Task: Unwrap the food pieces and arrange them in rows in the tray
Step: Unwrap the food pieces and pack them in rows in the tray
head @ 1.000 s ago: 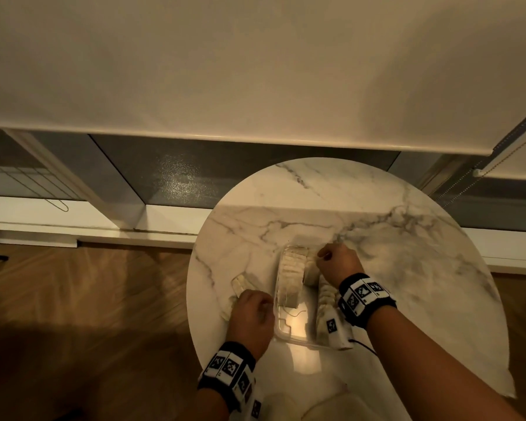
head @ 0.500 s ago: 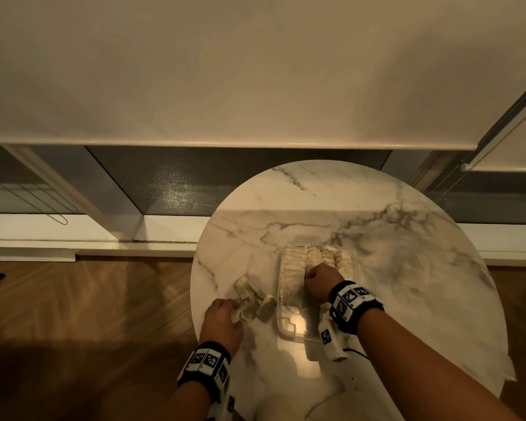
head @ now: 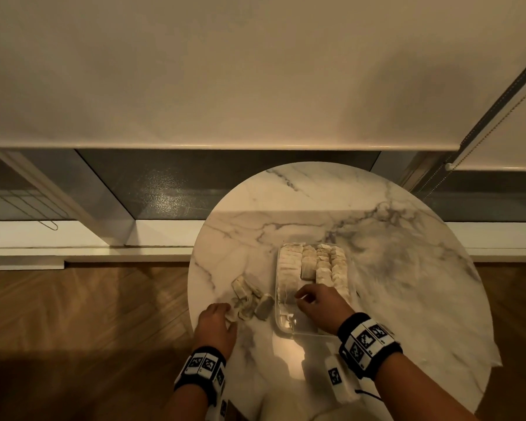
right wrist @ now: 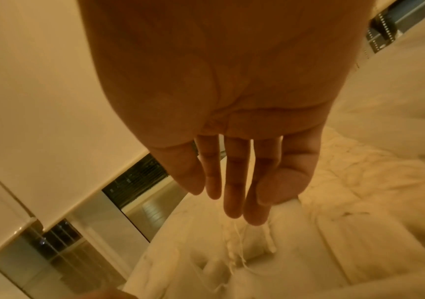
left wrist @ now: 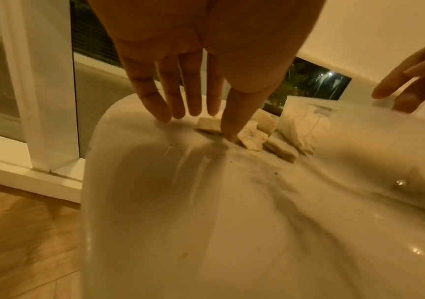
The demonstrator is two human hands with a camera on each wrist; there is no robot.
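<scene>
On the round marble table (head: 407, 268), a clear tray (head: 281, 325) sits a little left of centre, holding four rows of pale food pieces (head: 313, 262) packed side by side at its far end. The tray's near end shows bare plastic. Bare marble spreads wide to the right and beyond the tray; the table's left edge curves close by, with wooden floor (head: 73, 314) below it.

Your left hand (head: 214, 325) rests near that left edge, fingers straight and slightly spread, holding nothing. In the left wrist view its fingertips (left wrist: 230, 135) touch down on the marble at the edge of a small cluster of loose pieces (head: 249, 299) lying between the table edge and the tray.

Your right hand (head: 319, 308) hovers over the tray's near end, palm down. In the right wrist view its fingers (right wrist: 232, 194) hang straight and relaxed, gripping nothing, above blurred pale pieces.
</scene>
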